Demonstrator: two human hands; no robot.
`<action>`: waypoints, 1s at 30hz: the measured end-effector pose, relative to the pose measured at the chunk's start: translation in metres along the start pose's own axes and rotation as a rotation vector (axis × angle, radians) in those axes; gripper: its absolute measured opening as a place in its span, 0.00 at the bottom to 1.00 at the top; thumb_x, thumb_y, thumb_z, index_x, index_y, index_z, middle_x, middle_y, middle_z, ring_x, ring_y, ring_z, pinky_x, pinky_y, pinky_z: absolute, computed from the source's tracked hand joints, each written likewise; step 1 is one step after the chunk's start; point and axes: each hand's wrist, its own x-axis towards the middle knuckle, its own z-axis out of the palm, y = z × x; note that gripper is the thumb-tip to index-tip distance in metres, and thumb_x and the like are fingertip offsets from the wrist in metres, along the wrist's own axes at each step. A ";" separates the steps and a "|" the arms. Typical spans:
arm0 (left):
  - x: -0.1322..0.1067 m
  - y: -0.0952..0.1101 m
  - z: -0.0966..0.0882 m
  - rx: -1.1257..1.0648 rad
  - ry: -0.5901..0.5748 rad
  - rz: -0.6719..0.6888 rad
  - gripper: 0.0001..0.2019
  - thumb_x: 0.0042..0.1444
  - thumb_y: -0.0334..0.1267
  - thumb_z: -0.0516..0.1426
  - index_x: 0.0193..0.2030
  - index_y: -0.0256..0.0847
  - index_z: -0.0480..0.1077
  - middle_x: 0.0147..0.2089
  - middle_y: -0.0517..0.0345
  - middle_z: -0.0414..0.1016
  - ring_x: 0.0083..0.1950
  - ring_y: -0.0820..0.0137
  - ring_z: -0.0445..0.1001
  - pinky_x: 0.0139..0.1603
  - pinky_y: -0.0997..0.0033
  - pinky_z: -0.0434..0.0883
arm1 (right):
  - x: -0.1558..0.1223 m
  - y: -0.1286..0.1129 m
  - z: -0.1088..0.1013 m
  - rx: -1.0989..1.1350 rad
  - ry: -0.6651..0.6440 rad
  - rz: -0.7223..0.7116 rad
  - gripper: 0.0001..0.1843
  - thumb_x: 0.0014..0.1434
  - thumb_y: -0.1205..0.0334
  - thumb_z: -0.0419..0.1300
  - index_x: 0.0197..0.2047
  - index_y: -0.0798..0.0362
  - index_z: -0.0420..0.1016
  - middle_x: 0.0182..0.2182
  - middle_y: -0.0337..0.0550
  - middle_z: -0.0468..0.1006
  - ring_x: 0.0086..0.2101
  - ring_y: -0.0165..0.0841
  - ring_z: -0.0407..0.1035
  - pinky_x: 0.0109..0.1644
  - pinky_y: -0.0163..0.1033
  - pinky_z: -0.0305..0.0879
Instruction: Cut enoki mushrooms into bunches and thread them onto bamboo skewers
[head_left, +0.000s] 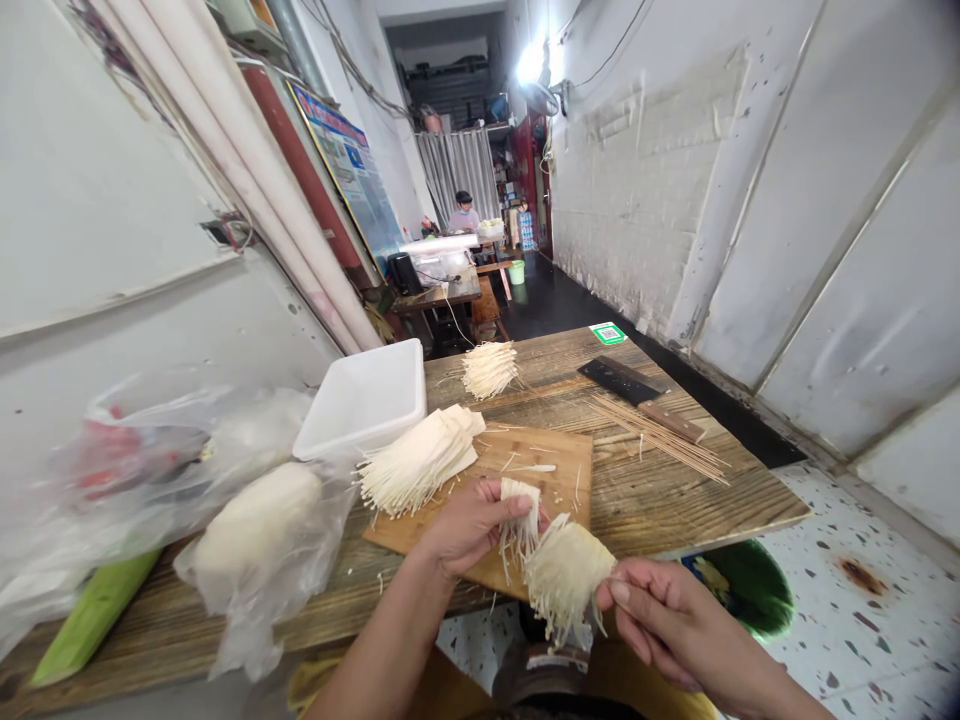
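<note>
My left hand (466, 525) is closed on a small bunch of enoki mushrooms (519, 520), its thin strands hanging down. A wider, flat enoki bunch (566, 572) hangs beside it in front of the table edge, strands downward. My right hand (660, 612) pinches at this wider bunch's right edge; whether a skewer is inside is hidden. Behind my left hand, a pile of sliced enoki (420, 462) lies on the wooden cutting board (562, 458), with loose strands scattered around. Farther back, a stacked enoki bundle (490, 370) rests on the table.
Thin wooden skewers (664, 442) and a cleaver (626, 385) lie at the right. A white plastic tub (364, 395), a plastic bag (262, 520) with pale contents and a green vegetable (97, 620) occupy the left. Below the right edge is a green bin (772, 590). A person (463, 215) sits far back.
</note>
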 end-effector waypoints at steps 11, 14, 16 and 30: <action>-0.001 0.000 0.000 0.023 -0.007 0.010 0.17 0.40 0.46 0.69 0.29 0.30 0.77 0.27 0.51 0.78 0.29 0.71 0.73 0.35 0.72 0.68 | -0.003 0.000 0.000 -0.013 -0.013 0.005 0.25 0.57 0.40 0.57 0.37 0.57 0.69 0.16 0.30 0.66 0.10 0.16 0.45 0.13 0.27 0.35; -0.002 0.001 0.001 0.028 -0.014 0.012 0.17 0.41 0.46 0.69 0.29 0.30 0.77 0.27 0.52 0.78 0.29 0.71 0.73 0.35 0.72 0.68 | -0.003 0.000 0.001 -0.022 -0.007 0.009 0.25 0.56 0.39 0.57 0.36 0.57 0.70 0.16 0.30 0.65 0.10 0.16 0.45 0.13 0.27 0.36; -0.002 0.002 0.001 0.029 -0.019 0.015 0.17 0.41 0.45 0.69 0.29 0.31 0.77 0.27 0.52 0.78 0.29 0.71 0.73 0.36 0.73 0.68 | -0.003 -0.001 0.001 -0.022 0.004 0.015 0.26 0.56 0.39 0.57 0.37 0.57 0.70 0.16 0.30 0.65 0.10 0.16 0.44 0.13 0.27 0.35; -0.002 0.003 0.002 0.045 -0.036 0.012 0.16 0.41 0.46 0.68 0.28 0.31 0.77 0.27 0.52 0.78 0.29 0.71 0.73 0.36 0.72 0.68 | -0.005 -0.001 0.001 -0.016 0.005 0.018 0.25 0.57 0.40 0.57 0.37 0.57 0.70 0.16 0.30 0.65 0.10 0.16 0.45 0.13 0.27 0.35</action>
